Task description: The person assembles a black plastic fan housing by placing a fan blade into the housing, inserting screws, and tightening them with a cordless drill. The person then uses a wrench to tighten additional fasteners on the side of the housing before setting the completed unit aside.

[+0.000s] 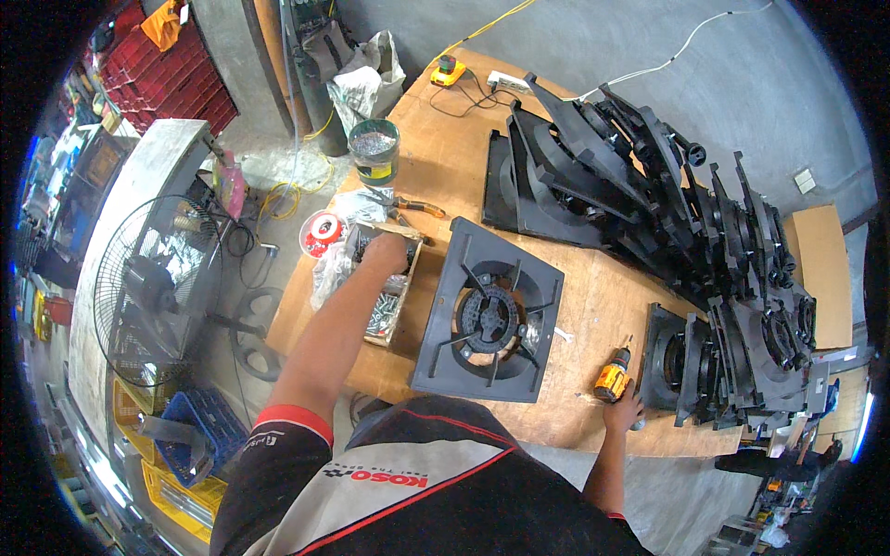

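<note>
My left hand (385, 253) reaches into the far part of an open parts box (397, 326), its fingers curled down and their tips hidden. Loose silvery screws (382, 315) fill the box's near compartment. To the right of the box lies a black gas stove (429, 347) with a round burner (487, 320) and pot-support arms. My right hand (623, 410) is closed about the rear of a yellow-and-black cordless drill (612, 375) at the table's near edge. The drill's bit points away from me; its handle is mostly hidden by the hand.
Stacked black stove frames (593, 176) crowd the table's (528, 422) far and right sides. Beyond the box are pliers (419, 206), a green bucket (374, 153) and a red-and-white tub (323, 233). A charger (448, 71) sits at the back; a fan (153, 283) stands left.
</note>
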Demonstrator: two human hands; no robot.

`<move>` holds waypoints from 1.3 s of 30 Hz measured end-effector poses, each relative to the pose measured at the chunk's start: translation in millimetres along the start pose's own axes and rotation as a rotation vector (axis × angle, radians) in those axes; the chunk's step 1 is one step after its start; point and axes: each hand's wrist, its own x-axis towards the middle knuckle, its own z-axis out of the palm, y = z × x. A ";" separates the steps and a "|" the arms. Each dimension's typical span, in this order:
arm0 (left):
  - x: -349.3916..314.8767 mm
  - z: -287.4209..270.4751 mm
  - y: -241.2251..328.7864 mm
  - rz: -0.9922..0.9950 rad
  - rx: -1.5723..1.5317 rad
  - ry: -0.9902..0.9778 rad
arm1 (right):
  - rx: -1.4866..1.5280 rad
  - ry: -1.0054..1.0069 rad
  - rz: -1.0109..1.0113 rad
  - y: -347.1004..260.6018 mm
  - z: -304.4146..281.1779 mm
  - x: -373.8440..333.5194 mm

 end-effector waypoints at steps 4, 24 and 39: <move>-11.2 -11.4 12.4 -0.103 -0.070 0.023 | 0.030 0.012 -0.005 -2.8 -4.9 -3.4; -1.1 -9.7 -15.1 0.159 -0.028 0.087 | 0.089 -0.031 0.020 -6.5 -12.6 -5.0; -106.0 2.2 44.5 0.537 -0.122 0.050 | 0.063 -0.131 -0.047 1.5 -18.5 2.8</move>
